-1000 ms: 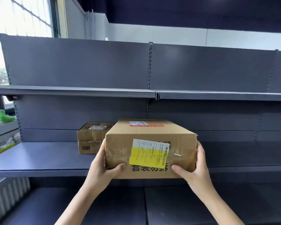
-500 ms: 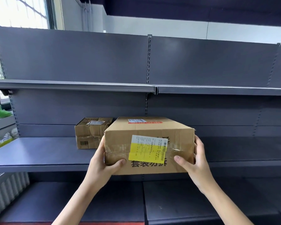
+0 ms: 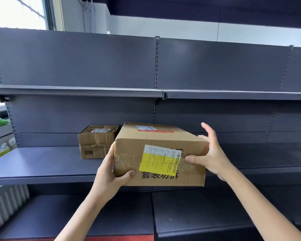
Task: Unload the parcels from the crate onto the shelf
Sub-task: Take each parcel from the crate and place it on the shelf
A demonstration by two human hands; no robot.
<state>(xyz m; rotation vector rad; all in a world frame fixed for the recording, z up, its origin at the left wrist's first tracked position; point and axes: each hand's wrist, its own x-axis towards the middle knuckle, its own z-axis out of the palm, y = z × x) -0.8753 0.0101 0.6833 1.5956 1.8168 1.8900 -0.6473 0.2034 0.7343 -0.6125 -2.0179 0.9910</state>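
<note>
Dark grey metal shelf (image 3: pixel 41 164), window at left. Large brown cardboard parcel with yellow label (image 3: pixel 161 153) half over its front edge, just beside small dented brown cardboard box (image 3: pixel 97 141). Left hand (image 3: pixel 109 174) gripping the near corner; right hand (image 3: pixel 212 153) fingers spread, thumb touching. Placing step; next, probably a push inward.

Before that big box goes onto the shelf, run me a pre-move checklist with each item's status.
1. Left hand grips the large parcel: ok.
2. Right hand fully gripping: not ok, fingers spread, only thumb and palm on it.
3. Parcel level: not ok, tilted.
4. Middle shelf has free space right of the small parcel: ok.
5. Parcel resting on shelf: cannot tell.
</note>
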